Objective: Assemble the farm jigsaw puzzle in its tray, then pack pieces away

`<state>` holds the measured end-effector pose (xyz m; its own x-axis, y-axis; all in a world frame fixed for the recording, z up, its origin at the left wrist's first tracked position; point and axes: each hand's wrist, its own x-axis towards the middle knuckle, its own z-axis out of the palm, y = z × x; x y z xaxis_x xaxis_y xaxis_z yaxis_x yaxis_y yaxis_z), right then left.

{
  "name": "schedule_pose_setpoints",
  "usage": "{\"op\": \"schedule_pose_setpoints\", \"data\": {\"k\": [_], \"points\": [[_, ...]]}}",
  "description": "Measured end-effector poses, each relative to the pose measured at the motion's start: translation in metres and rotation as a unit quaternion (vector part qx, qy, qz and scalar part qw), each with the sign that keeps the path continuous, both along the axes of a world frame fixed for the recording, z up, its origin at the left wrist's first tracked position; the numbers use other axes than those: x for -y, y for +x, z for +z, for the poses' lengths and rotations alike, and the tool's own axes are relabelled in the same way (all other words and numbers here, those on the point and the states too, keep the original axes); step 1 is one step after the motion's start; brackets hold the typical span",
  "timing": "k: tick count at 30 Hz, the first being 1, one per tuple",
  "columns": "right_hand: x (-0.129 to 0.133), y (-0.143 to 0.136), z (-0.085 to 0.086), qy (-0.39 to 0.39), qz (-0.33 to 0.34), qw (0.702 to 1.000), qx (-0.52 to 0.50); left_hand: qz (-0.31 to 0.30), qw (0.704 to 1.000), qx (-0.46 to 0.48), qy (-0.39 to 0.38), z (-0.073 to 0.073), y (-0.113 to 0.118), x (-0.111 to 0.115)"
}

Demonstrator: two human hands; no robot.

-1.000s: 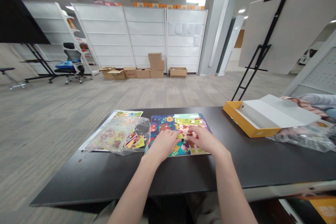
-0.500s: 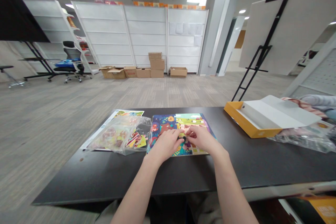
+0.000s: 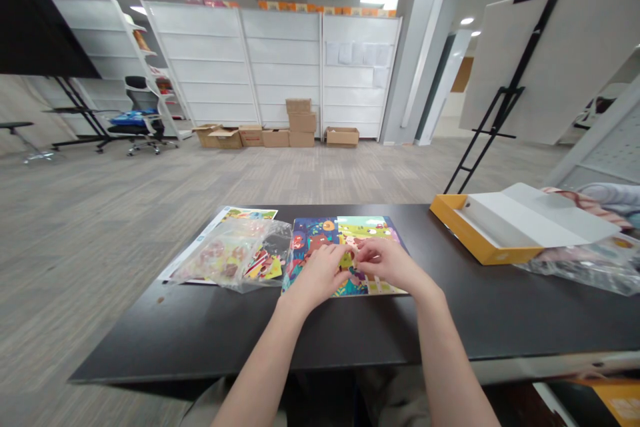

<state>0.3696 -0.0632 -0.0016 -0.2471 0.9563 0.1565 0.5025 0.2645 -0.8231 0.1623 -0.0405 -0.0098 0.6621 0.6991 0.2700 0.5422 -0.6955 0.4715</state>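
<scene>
A colourful picture board (image 3: 373,230) lies on the black table in front of me. Its left half shows a dark blue forest scene with a bear, its right half a bright farm scene. My left hand (image 3: 320,273) rests over the forest half, thumb and forefinger apart above the middle. From the right, my right hand (image 3: 385,260) reaches over the farm half. Its thumb and fingertips are pinched together near the centre line, and what they hold is too small to make out. Left of the board lies a clear plastic bag (image 3: 220,257) with colourful cut-out pieces (image 3: 267,263) in it.
Under the bag is a printed picture sheet (image 3: 200,240). An opened yellow box (image 3: 480,240) stands at the table's right, beside crumpled clear plastic (image 3: 580,270) and folded cloth (image 3: 605,197). Cardboard boxes (image 3: 300,123) stand by the far white shelving.
My left thumb and forefinger have spread apart. A small dark spot between my hands no longer shows. My right hand stays pinched at the board's middle, and the view has shifted slightly.
</scene>
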Motion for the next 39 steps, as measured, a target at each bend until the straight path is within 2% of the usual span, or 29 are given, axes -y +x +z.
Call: {"op": "schedule_pose_setpoints", "data": {"k": [3,6,11,14,17,19,24,28,33,39], "points": [[0.003,-0.003,0.006,-0.003,0.000,0.999,-0.039,0.018,0.999,0.022,0.017,0.005,-0.007,-0.003],[0.008,-0.003,0.015,0.010,-0.036,0.998,-0.057,0.072,0.996,0.049,0.006,0.015,-0.026,-0.005],[0.012,0.006,0.020,-0.003,-0.138,0.989,0.062,0.118,0.990,-0.071,-0.018,0.026,-0.058,-0.004],[0.011,0.012,0.014,-0.026,-0.135,0.988,0.065,0.115,0.987,-0.114,-0.019,0.026,-0.061,-0.003],[0.011,0.016,0.011,-0.039,-0.123,0.990,0.051,0.103,0.988,-0.115,-0.009,0.023,-0.052,0.000],[0.011,0.019,0.012,-0.033,-0.132,0.988,0.079,0.092,0.991,-0.100,0.015,0.023,-0.041,0.005],[0.016,0.033,0.016,-0.019,-0.162,0.962,0.217,-0.013,0.995,-0.081,0.052,0.022,0.001,0.026],[0.020,0.043,0.016,-0.037,-0.147,0.963,0.223,-0.040,0.995,-0.081,0.050,0.016,0.025,0.034],[0.025,0.043,0.019,-0.054,-0.139,0.970,0.193,-0.049,0.994,-0.079,0.051,0.010,0.031,0.032],[0.032,0.045,0.025,-0.056,-0.122,0.977,0.163,-0.040,0.993,-0.099,0.045,0.013,0.032,0.035]]}}
